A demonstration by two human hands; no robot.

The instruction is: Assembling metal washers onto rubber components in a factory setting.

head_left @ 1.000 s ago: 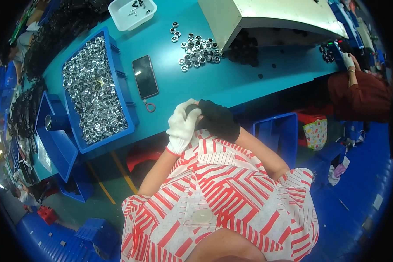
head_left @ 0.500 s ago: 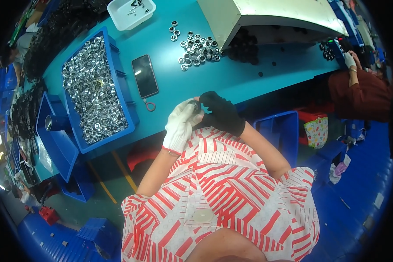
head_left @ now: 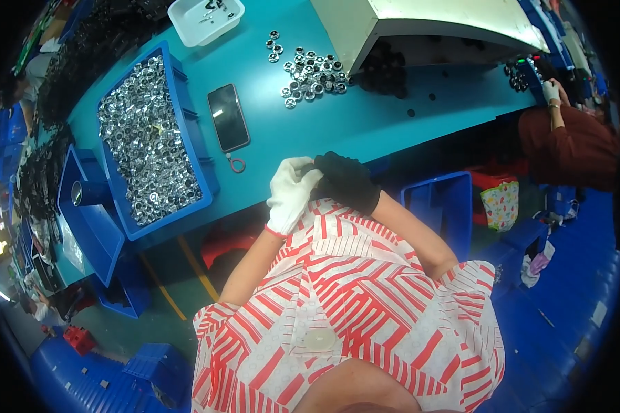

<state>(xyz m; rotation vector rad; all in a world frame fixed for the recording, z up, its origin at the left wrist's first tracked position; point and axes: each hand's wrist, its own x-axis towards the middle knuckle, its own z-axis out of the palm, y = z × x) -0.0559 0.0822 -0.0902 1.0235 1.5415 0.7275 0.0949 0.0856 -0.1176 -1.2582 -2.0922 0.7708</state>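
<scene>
Hands rejoined: white knit glove (head_left: 291,195) overlapping black glove (head_left: 346,180).

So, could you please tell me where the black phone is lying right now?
In the head view, the black phone lies flat on the teal table, just right of the blue bin of silver rings.

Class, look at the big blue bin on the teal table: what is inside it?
The blue bin is heaped with small shiny silver metal rings, nearly to the rim. The heap covers the bin's floor, so anything lying beneath the rings cannot be seen.
</scene>
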